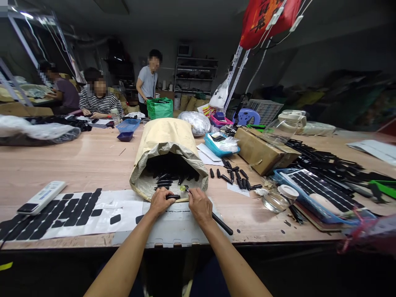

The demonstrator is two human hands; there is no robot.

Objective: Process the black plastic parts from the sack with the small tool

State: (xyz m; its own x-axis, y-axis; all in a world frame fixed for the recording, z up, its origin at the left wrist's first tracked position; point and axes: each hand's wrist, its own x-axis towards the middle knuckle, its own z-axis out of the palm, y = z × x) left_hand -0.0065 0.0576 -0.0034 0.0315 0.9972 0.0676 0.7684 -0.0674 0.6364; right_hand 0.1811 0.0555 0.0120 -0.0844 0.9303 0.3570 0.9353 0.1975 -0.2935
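My left hand (160, 201) is closed around a small black tube-shaped piece (172, 197), held level at the mouth of the sack. My right hand (200, 205) grips a small hammer (222, 225); its black handle points toward the lower right, and its yellow-green head shows past my fingers. In front of both hands a tan paper sack (167, 130) lies on its side, its mouth facing me. Several black pieces (165, 181) like the held one lie inside it; the sack's deeper part is dark. A grey board (176, 231) lies under my hands.
Loose black pieces (239, 177) lie right of the sack, near a cardboard box (260, 150). A glass jar (274, 202) and a blue tray (324, 206) sit farther right. Left are a sheet of black stickers (74, 210) and a power strip (43, 198). Other people are behind the table.
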